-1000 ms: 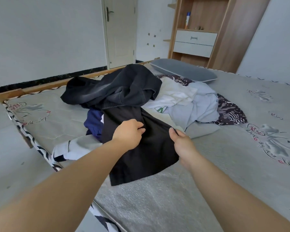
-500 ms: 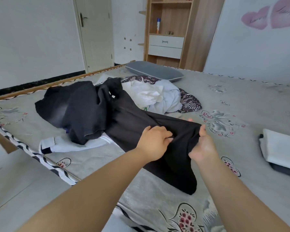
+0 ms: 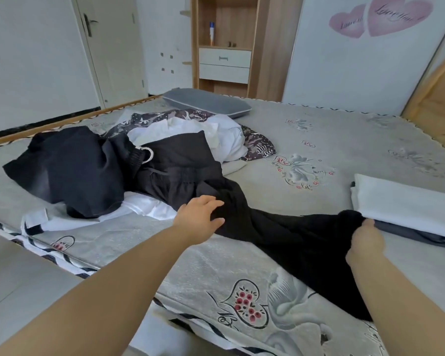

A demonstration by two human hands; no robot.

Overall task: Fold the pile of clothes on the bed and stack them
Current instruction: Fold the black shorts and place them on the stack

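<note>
Two hands work one black garment (image 3: 280,227) stretched across the bed (image 3: 344,140). The right hand (image 3: 365,242) has its fingers curled round a bunched end of the dark cloth, gripping it firmly. The left hand (image 3: 199,218) lies with fingers fairly straight and spread, touching the cloth farther along; it presses or reaches rather than clutches. The hands are well apart, with the garment drawn out between them and hanging down toward the near edge of the bed below the right hand.

Beyond the left hand lies the pile of clothes (image 3: 165,140): a dark hooded top (image 3: 70,170) on its left, white and patterned pieces behind it, and a white piece just under the pile, near the left wrist. Just beyond the right hand sits a folded stack (image 3: 406,201), white on top of something dark grey, touching or nearly touching the gripped cloth. Far past both hands rests a grey pillow (image 3: 208,102).
</note>
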